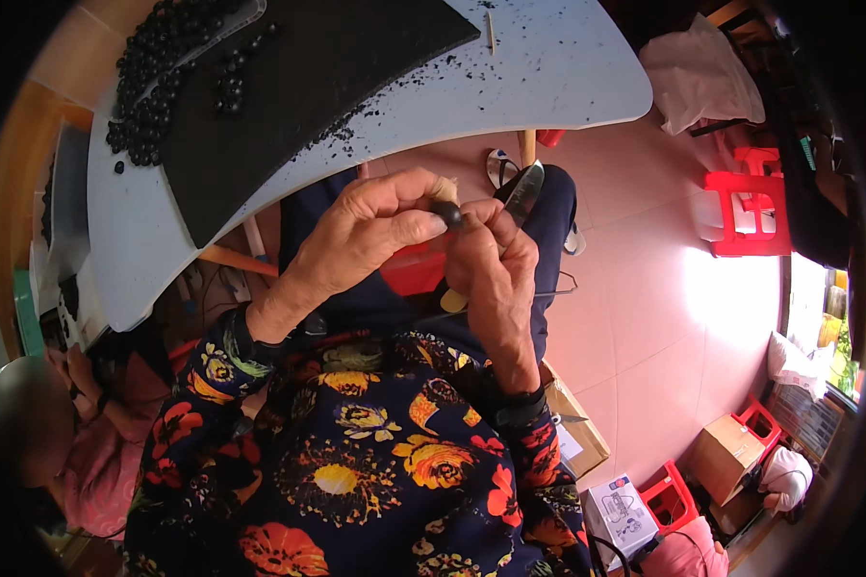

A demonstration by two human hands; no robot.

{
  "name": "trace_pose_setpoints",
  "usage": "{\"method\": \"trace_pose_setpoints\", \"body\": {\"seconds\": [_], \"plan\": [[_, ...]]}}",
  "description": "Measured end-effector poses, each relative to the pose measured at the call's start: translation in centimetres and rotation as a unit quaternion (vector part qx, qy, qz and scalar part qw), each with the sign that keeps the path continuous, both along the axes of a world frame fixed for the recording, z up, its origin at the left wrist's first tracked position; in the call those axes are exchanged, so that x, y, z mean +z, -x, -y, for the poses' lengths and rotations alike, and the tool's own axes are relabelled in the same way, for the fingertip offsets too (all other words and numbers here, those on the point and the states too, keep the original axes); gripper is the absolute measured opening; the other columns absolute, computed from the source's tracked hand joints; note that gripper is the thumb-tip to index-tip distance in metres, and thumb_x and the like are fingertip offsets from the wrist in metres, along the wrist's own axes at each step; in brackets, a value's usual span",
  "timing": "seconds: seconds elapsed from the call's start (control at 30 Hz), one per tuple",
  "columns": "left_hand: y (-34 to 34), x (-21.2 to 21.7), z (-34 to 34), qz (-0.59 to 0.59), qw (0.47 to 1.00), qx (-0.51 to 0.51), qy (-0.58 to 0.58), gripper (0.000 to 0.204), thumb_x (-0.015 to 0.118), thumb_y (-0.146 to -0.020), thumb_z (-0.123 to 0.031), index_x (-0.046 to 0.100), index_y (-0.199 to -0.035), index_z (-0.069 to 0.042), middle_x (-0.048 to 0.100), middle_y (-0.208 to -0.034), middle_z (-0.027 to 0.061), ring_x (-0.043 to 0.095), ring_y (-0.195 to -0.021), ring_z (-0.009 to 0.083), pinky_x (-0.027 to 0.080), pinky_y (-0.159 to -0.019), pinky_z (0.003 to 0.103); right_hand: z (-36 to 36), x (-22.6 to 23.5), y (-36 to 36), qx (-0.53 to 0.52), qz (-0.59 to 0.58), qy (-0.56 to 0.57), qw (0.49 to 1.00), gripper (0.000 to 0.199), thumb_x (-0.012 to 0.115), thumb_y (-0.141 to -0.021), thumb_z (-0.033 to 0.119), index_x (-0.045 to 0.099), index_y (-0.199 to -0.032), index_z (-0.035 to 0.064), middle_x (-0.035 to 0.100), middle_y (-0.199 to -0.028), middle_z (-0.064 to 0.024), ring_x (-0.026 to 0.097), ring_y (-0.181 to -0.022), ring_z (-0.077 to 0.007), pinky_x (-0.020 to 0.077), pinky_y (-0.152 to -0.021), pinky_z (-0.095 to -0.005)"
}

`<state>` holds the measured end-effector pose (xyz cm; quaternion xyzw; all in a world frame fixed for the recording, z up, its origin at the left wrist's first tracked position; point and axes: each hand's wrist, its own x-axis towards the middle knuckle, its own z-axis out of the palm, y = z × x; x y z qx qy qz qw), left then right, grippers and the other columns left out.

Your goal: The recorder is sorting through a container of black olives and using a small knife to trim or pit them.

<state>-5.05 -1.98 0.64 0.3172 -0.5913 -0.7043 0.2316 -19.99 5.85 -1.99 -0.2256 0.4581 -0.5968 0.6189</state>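
Note:
A small dark round piece (445,213), like a bead or nut, is pinched between the thumb and fingers of my left hand (361,231). A beige wrap shows on a fingertip of that hand. Close against it, my right hand (496,255) is closed around a knife (523,196), whose wide blade sticks out up and to the right. My right thumb is at the dark piece; the knife's handle is mostly hidden by my fingers. Both hands are above my lap, just off the table's near edge.
On the white table (548,87) lies a black mat (337,67) with black crumbs along its edge. Many shiny black balls (154,115) are heaped at far left, and a thin stick (492,34) lies beyond. Another person (115,423) sits at left. Red stools (752,207) stand at right.

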Motion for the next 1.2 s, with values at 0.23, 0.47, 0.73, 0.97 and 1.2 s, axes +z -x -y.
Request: {"method": "trace_pose_setpoints", "body": {"seconds": [0.23,0.47,0.73,0.97,1.2], "plan": [[-0.1,-0.6,-0.4,-0.063,0.989,0.026,-0.131,0.024,0.053,-0.087,-0.008,0.057,-0.107,0.003,0.055,-0.093,0.0002,0.051,-0.083,0.0084,0.043,-0.078,0.022,-0.2,-0.2,0.0,-0.003,-0.133,0.02,0.991,0.014,0.054,-0.092,0.014,0.054,-0.089,0.0004,0.06,-0.07,-0.0007,0.047,-0.055,-0.0039,0.0386,-0.049,-0.0197],[-0.5,-0.7,-0.5,-0.064,0.98,0.014,-0.189,0.023,0.051,-0.087,-0.009,0.058,-0.106,0.003,0.057,-0.095,0.0021,0.053,-0.085,0.0103,0.043,-0.08,0.024,-0.6,-0.5,-0.2,0.035,-0.398,0.118,0.909,0.026,0.064,-0.088,0.022,0.048,-0.086,0.0017,0.059,-0.065,-0.0123,0.057,-0.055,-0.0227,0.0459,-0.052,-0.0306],[-1.2,-0.8,0.0,-0.056,0.976,-0.01,-0.212,0.026,0.052,-0.085,-0.006,0.059,-0.107,0.004,0.058,-0.095,0.0034,0.053,-0.088,0.0112,0.042,-0.082,0.025,-0.7,0.1,-0.3,0.041,-0.431,0.13,0.892,0.024,0.065,-0.086,0.019,0.048,-0.086,0.0017,0.059,-0.067,-0.0147,0.061,-0.06,-0.0305,0.0475,-0.055,-0.0338],[-1.8,-1.0,0.2,-0.043,0.977,-0.02,-0.206,0.021,0.054,-0.084,-0.005,0.061,-0.102,0.004,0.059,-0.095,0.0048,0.054,-0.082,0.0116,0.043,-0.077,0.024,-0.7,-0.3,-0.5,0.065,-0.45,0.147,0.879,0.023,0.065,-0.085,0.018,0.049,-0.083,0.0021,0.058,-0.07,-0.0152,0.06,-0.064,-0.0348,0.0476,-0.056,-0.0366],[-2.0,-0.7,0.1,-0.053,0.979,-0.028,-0.196,0.019,0.056,-0.085,-0.006,0.061,-0.101,0.003,0.06,-0.093,0.0044,0.055,-0.081,0.0109,0.044,-0.075,0.023,-1.0,-0.4,-1.1,0.045,-0.459,0.176,0.87,0.022,0.065,-0.084,0.017,0.05,-0.081,0.0018,0.055,-0.07,-0.0156,0.057,-0.061,-0.0359,0.0455,-0.054,-0.0386]]}}
